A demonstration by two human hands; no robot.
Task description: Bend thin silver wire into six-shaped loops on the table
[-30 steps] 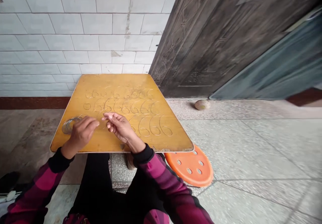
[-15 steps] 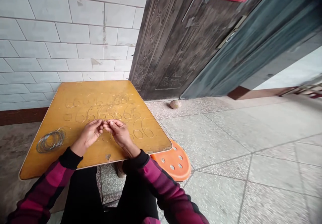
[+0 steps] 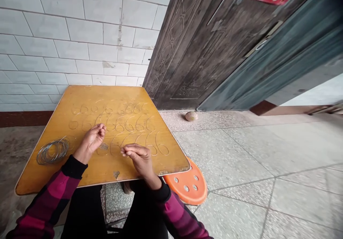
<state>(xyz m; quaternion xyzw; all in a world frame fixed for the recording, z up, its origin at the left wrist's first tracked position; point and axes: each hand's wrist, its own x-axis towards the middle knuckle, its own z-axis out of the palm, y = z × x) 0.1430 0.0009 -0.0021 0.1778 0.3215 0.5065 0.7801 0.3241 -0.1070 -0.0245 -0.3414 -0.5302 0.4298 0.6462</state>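
My left hand is held above the yellow table, thumb and fingertips pinched together. Lower and to its right, my right hand is also closed in a pinch over the near part of the tabletop. Whatever either pinch holds is too thin to make out. Around and beyond the hands lie rows of thin wire pieces, each bent into a loop with a curved tail, like this one at the right. A coil of silvery wire rests at the table's left side, left of my left hand.
An orange stool with holes in its seat stands partly under the table's right corner. A roundish stone-like object lies on the floor near the dark door. A white tiled wall rises behind the table.
My hands were together, fingertips meeting above the table; now they are apart, the right one lower and further right. The camera view has shifted slightly.
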